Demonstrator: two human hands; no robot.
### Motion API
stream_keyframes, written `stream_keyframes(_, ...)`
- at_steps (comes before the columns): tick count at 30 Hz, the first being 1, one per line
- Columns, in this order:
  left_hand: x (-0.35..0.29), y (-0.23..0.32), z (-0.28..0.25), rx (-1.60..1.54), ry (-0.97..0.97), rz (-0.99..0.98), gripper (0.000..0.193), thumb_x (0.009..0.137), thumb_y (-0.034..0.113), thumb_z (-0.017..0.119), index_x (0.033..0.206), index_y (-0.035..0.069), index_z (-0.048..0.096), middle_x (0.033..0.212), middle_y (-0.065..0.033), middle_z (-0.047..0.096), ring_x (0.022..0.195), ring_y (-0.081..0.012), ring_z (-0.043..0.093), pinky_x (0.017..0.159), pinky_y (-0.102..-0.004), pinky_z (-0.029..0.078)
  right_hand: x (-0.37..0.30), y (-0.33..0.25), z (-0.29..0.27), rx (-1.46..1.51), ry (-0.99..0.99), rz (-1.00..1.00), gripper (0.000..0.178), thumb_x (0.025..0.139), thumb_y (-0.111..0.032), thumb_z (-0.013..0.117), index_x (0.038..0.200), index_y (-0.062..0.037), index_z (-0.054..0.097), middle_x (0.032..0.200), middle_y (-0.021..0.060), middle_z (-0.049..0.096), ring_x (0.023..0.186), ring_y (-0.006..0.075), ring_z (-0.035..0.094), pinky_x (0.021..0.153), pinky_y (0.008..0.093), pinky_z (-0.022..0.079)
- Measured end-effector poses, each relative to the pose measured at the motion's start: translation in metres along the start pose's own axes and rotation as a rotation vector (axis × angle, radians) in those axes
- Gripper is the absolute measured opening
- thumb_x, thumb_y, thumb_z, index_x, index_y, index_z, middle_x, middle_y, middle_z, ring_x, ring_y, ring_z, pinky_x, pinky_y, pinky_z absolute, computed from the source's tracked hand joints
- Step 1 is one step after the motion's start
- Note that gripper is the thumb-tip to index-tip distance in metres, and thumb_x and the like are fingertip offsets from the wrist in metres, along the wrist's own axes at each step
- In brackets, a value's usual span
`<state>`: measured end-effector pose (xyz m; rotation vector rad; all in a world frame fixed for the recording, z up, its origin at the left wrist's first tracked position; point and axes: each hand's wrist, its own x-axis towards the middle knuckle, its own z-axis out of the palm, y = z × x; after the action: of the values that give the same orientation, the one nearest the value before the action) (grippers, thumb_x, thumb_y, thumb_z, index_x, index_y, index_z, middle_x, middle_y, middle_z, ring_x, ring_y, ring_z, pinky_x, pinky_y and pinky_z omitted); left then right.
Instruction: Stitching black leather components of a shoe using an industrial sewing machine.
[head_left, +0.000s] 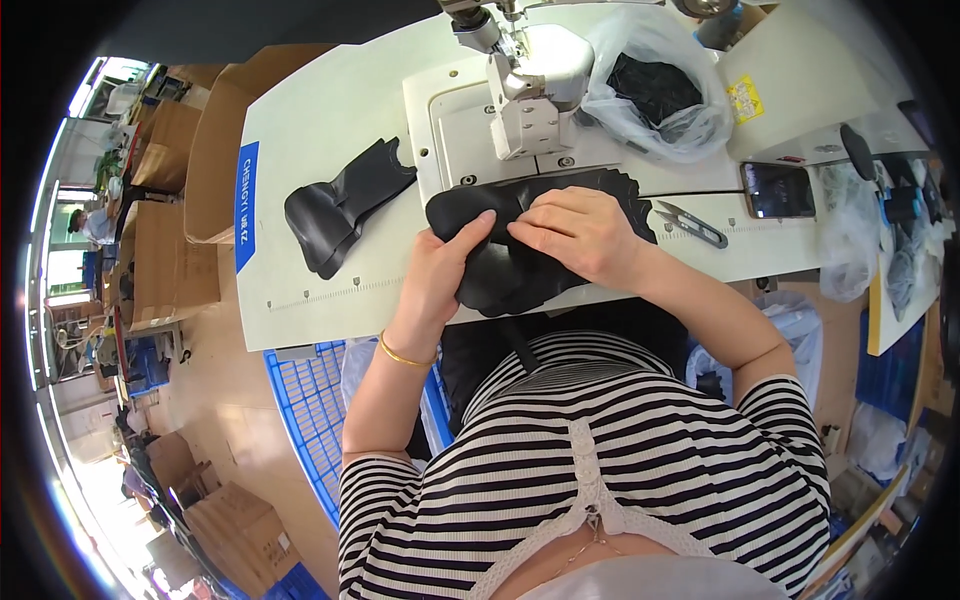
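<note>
A stack of black leather-like cut pieces (510,275) lies at the front edge of the white sewing table, its right ends fanned out in layers. My left hand (450,255) grips the stack's left side, thumb on top and the other fingers hidden beneath. On the upper surface my right hand (580,235) has its fingertips pinched together at a piece near the middle. Farther left, apart from both hands, lies another black piece (345,205) of similar shape. The sewing machine head (530,110) stands just beyond the stack.
Thread snips (700,228) and a phone (778,190) lie right of the stack. Behind them sits a clear plastic bag (690,130) holding black scraps. A blue plastic basket (320,410) stands below the table's left front, with cardboard boxes (170,265) farther left.
</note>
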<state>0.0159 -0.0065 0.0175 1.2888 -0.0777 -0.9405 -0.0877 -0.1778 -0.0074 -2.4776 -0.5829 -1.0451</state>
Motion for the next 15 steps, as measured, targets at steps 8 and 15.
stream_keyframes(8, -0.004, -0.005, -0.002, 0.155, -0.005, 0.129, 0.019, 0.079, 0.000, 0.070, 0.096, -0.005, 0.065, 0.088, -0.0096, 0.068, 0.075, -0.0151, 0.066, 0.067, -0.0270, 0.055, 0.005, -0.025, -0.020, 0.106, 0.081, 0.327, 0.011, 0.079, -0.008, 0.065, 0.088, -0.0021, 0.064, 0.080, 0.0066, 0.062, 0.069, 0.0182, 0.062, 0.057, 0.0267, 0.048)
stream_keyframes(15, -0.024, 0.003, 0.029, -0.139, -0.118, 0.188, 0.022, 0.079, -0.001, 0.071, 0.100, -0.002, 0.065, 0.092, -0.0077, 0.068, 0.079, -0.0144, 0.065, 0.072, -0.0267, 0.055, -0.028, -0.069, -0.012, 1.896, 0.065, 1.221, 0.037, 0.100, -0.031, 0.040, 0.111, 0.0002, 0.057, 0.096, 0.0102, 0.065, 0.078, 0.0166, 0.063, 0.066, 0.0278, 0.051)
